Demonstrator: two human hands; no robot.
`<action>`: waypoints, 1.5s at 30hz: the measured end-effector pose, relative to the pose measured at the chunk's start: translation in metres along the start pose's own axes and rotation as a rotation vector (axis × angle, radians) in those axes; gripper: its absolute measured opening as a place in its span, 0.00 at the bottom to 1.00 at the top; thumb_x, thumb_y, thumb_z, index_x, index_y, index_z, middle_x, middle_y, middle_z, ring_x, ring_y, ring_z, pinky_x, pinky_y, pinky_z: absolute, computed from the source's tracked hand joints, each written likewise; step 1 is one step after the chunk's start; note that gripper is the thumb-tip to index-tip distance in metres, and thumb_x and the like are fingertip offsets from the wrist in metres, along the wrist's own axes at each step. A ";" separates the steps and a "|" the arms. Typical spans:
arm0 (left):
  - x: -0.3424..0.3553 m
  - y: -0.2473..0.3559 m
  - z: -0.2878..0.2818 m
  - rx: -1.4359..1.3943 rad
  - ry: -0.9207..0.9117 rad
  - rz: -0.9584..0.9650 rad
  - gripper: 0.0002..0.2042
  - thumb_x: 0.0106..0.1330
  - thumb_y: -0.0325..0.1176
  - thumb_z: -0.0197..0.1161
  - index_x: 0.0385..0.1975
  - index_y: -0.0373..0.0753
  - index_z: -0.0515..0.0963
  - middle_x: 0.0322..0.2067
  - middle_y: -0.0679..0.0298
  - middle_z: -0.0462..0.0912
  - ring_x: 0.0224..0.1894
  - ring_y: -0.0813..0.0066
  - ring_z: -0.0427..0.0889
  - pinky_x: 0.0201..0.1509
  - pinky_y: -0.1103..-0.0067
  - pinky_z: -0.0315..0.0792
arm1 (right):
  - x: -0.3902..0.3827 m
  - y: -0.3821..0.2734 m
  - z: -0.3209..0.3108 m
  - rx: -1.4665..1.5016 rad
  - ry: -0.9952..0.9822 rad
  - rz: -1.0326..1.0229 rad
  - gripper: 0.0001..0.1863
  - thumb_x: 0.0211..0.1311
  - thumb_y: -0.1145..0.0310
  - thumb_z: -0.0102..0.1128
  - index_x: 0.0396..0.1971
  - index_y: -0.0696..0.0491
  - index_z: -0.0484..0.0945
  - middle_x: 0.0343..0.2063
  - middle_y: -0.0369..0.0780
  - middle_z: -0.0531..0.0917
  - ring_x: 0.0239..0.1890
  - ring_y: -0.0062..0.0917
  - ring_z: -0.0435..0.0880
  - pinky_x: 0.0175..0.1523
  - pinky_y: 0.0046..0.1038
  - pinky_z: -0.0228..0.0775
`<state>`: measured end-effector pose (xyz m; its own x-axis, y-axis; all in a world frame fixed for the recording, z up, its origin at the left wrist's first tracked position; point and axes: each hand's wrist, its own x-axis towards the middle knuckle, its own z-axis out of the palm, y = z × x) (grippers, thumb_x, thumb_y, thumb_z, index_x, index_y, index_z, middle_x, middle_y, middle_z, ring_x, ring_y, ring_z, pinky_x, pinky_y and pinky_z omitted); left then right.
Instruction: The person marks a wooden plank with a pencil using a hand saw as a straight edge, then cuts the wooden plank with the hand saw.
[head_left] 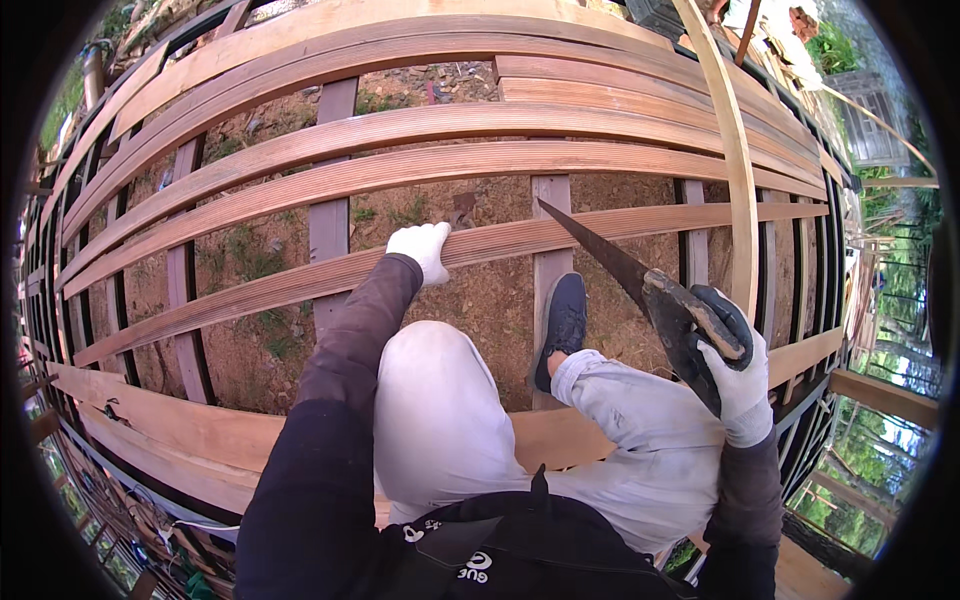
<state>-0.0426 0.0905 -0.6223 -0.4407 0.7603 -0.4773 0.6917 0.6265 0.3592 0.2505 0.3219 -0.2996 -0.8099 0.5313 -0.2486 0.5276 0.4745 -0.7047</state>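
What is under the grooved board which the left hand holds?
Brown crosswise beams pass under the grooved board, with soil below. Where the board covers them, their surfaces cannot be seen.

The person's gloved left hand (pixel 422 250) curls over a grooved deck board (pixel 560 232) that lies slantwise across the joists (pixel 330 240) of a deck frame. The gloved right hand (pixel 740 390), toward the frame's right edge, grips a handsaw (pixel 605 252) by its dark handle; the blade points up and left, its tip overlapping the board, though contact cannot be told. More grooved boards (pixel 430 165) run toward the far edge, smooth planks (pixel 200 420) along the near edge. A pale batten (pixel 738 180) crosses the frame's right part. A dark shoe (pixel 567 320) shows over one joist.
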 end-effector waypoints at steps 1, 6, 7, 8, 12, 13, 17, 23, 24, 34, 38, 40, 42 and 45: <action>-0.002 -0.010 0.002 0.030 0.018 0.007 0.34 0.46 0.44 0.76 0.55 0.42 0.76 0.47 0.52 0.86 0.52 0.53 0.86 0.59 0.62 0.77 | -0.001 -0.002 0.004 0.036 0.011 0.038 0.32 0.56 0.81 0.61 0.64 0.63 0.74 0.61 0.48 0.82 0.64 0.32 0.80 0.71 0.32 0.67; -0.013 -0.041 0.001 0.092 0.080 0.014 0.33 0.44 0.45 0.76 0.54 0.43 0.78 0.44 0.54 0.86 0.51 0.55 0.85 0.66 0.59 0.70 | -0.011 0.000 0.011 0.073 0.008 0.037 0.32 0.58 0.79 0.61 0.66 0.65 0.71 0.59 0.50 0.82 0.61 0.31 0.81 0.68 0.32 0.70; -0.016 -0.044 0.000 0.093 0.071 0.008 0.33 0.44 0.45 0.76 0.54 0.43 0.78 0.44 0.54 0.86 0.51 0.55 0.85 0.66 0.59 0.70 | -0.012 -0.006 0.014 0.130 -0.006 0.084 0.33 0.58 0.78 0.62 0.66 0.66 0.71 0.59 0.51 0.82 0.61 0.31 0.81 0.67 0.32 0.70; -0.020 -0.047 -0.002 0.081 0.085 -0.001 0.33 0.45 0.46 0.77 0.53 0.43 0.78 0.44 0.54 0.86 0.51 0.55 0.85 0.64 0.60 0.72 | -0.012 -0.012 0.018 0.188 -0.020 0.129 0.33 0.59 0.76 0.63 0.66 0.66 0.70 0.59 0.51 0.82 0.61 0.30 0.81 0.67 0.31 0.71; -0.017 -0.029 -0.007 0.007 0.227 0.044 0.32 0.46 0.47 0.77 0.53 0.41 0.78 0.43 0.53 0.85 0.50 0.52 0.85 0.58 0.62 0.77 | -0.023 0.000 0.042 0.162 0.084 0.070 0.34 0.60 0.74 0.64 0.67 0.66 0.69 0.60 0.53 0.80 0.62 0.38 0.82 0.68 0.35 0.71; -0.016 -0.030 -0.006 0.000 0.226 0.064 0.33 0.46 0.48 0.77 0.52 0.40 0.78 0.44 0.52 0.85 0.50 0.52 0.85 0.57 0.62 0.77 | -0.021 -0.003 0.054 0.185 0.056 0.080 0.34 0.58 0.76 0.64 0.67 0.65 0.70 0.61 0.51 0.80 0.63 0.36 0.81 0.69 0.34 0.70; -0.027 -0.033 -0.008 -0.005 0.194 0.077 0.36 0.47 0.50 0.78 0.55 0.38 0.77 0.45 0.50 0.84 0.51 0.52 0.84 0.58 0.62 0.77 | -0.019 -0.015 0.071 0.189 -0.005 0.070 0.34 0.56 0.77 0.66 0.66 0.66 0.70 0.60 0.53 0.81 0.63 0.39 0.82 0.68 0.36 0.72; -0.037 -0.028 -0.008 -0.012 0.189 0.036 0.38 0.46 0.53 0.78 0.58 0.41 0.78 0.48 0.53 0.84 0.55 0.55 0.82 0.62 0.63 0.75 | -0.035 -0.046 0.018 -0.017 0.140 -0.206 0.37 0.53 0.77 0.68 0.67 0.64 0.71 0.55 0.53 0.85 0.55 0.38 0.88 0.60 0.35 0.78; -0.034 -0.025 -0.007 -0.010 0.185 0.047 0.38 0.45 0.54 0.78 0.57 0.41 0.78 0.48 0.54 0.84 0.55 0.55 0.82 0.62 0.63 0.75 | -0.047 -0.056 0.009 0.197 0.152 -0.052 0.37 0.52 0.78 0.68 0.67 0.64 0.71 0.53 0.52 0.86 0.51 0.33 0.89 0.58 0.33 0.79; -0.050 0.000 0.004 0.066 0.255 -0.270 0.45 0.45 0.56 0.79 0.67 0.50 0.72 0.62 0.58 0.77 0.70 0.56 0.68 0.79 0.50 0.42 | -0.030 -0.089 -0.022 0.407 0.292 -0.269 0.34 0.58 0.79 0.61 0.68 0.63 0.69 0.47 0.45 0.86 0.39 0.18 0.84 0.45 0.25 0.80; -0.056 -0.012 0.009 0.040 0.239 -0.247 0.47 0.44 0.58 0.77 0.69 0.51 0.70 0.67 0.58 0.74 0.74 0.56 0.64 0.79 0.51 0.41 | 0.027 -0.081 0.024 0.817 0.001 -0.289 0.37 0.63 0.82 0.59 0.74 0.57 0.63 0.54 0.44 0.83 0.47 0.20 0.85 0.51 0.27 0.82; -0.055 -0.016 0.001 -0.008 0.125 -0.222 0.49 0.44 0.60 0.76 0.71 0.53 0.69 0.69 0.57 0.73 0.74 0.55 0.65 0.79 0.53 0.43 | 0.060 -0.067 0.059 0.760 -0.018 -0.236 0.37 0.64 0.82 0.61 0.74 0.57 0.63 0.58 0.44 0.81 0.48 0.21 0.85 0.50 0.27 0.84; -0.051 -0.026 0.003 -0.012 0.058 -0.223 0.48 0.44 0.60 0.76 0.71 0.54 0.69 0.67 0.56 0.75 0.73 0.55 0.67 0.78 0.53 0.46 | 0.085 -0.052 0.098 0.629 -0.057 -0.244 0.36 0.64 0.80 0.61 0.74 0.58 0.63 0.62 0.44 0.79 0.51 0.21 0.84 0.51 0.25 0.83; -0.053 -0.032 0.006 0.017 0.092 -0.166 0.46 0.47 0.61 0.76 0.70 0.54 0.70 0.66 0.56 0.77 0.71 0.55 0.70 0.77 0.54 0.49 | 0.096 -0.054 0.135 0.295 0.017 -0.486 0.38 0.63 0.70 0.66 0.72 0.60 0.64 0.61 0.53 0.80 0.59 0.40 0.84 0.62 0.36 0.77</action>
<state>-0.0378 0.0293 -0.6129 -0.5996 0.6599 -0.4527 0.6146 0.7421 0.2675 0.1094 0.2524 -0.3753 -0.9362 0.3134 0.1592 -0.0004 0.4519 -0.8921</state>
